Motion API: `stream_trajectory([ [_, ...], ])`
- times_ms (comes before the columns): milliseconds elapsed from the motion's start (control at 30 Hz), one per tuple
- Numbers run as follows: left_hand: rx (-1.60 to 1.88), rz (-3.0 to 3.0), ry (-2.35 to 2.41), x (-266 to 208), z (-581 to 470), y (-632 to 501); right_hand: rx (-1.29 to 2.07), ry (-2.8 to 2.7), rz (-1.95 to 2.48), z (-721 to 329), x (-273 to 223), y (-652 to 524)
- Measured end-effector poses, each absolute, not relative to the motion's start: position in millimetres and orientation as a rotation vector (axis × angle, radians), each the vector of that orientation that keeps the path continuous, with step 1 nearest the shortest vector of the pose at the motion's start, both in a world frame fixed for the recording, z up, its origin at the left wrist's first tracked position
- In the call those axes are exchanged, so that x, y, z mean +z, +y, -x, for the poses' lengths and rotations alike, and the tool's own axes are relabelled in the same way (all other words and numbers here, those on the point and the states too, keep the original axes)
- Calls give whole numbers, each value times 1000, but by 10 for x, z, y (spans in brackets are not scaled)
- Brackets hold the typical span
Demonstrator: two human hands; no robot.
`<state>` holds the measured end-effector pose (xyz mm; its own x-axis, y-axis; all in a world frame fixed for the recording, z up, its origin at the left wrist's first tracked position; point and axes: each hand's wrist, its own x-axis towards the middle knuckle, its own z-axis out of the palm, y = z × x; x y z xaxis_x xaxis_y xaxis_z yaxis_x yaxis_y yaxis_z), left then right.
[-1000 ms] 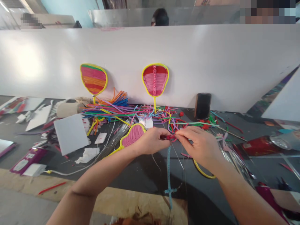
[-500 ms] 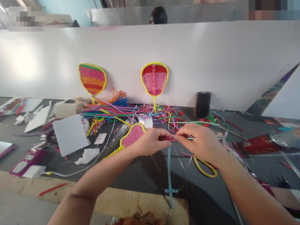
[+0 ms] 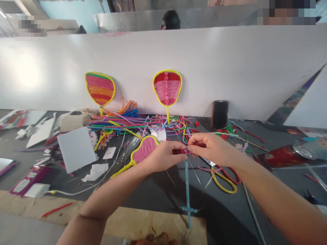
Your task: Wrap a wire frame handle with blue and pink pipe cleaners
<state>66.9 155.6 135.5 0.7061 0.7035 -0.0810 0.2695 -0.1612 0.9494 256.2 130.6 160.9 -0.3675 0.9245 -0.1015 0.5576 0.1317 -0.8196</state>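
Note:
My left hand [image 3: 167,156] is closed, thumb and fingers pinching a small pink-red pipe cleaner piece [image 3: 185,151]. From the right, my right hand [image 3: 211,148] meets it, its fingertips pressed together at the edge of the same piece. Beneath the pinch hangs a light blue fuzzy pipe cleaner stem [image 3: 187,187] with a short crossbar near its lower end. Partly under my left forearm lies a yellow-rimmed fan shape wrapped in pink [image 3: 145,149]. Scissors with yellow and red handles [image 3: 224,182] rest below my right hand. The fingers hide much of the small piece.
Two yellow-rimmed fan shapes, one striped [image 3: 100,89] and one pink with beads [image 3: 167,87], stand against a white board [image 3: 217,61]. Pipe cleaners [image 3: 122,122] are heaped behind my hands. A black phone [image 3: 220,114] stands behind; a red can [image 3: 283,156] lies at right.
My right hand has shifted slightly up and left, uncovering more of the scissors. A pale green strand that showed beside its fingers is no longer visible there. The pinched piece stays in place.

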Motion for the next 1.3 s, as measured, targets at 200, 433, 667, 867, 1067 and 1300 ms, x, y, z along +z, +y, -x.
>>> stream_trajectory([
  [200,536,-1204,709,1239,-705,1544,1090,-1865,1411,-2603,1593,1302],
  [433,795,-916,703,1156,-827,1474,1102,-1774,1396,-2640,1611,1246],
  [667,802,-960,717,1175,-843,1434,1281,-1807,1363,-2687,1613,1241],
  [867,788,-947,670,1158,-835,1383,1338,-1822,1318,-2651,1621,1284],
  [1067,834,-900,612,1115,-825,1368,1631,-1514,1176,-2583,1342,1278],
  [1300,791,-886,592,1059,-811,1323,1720,-1428,1176,-2611,1129,1282],
])
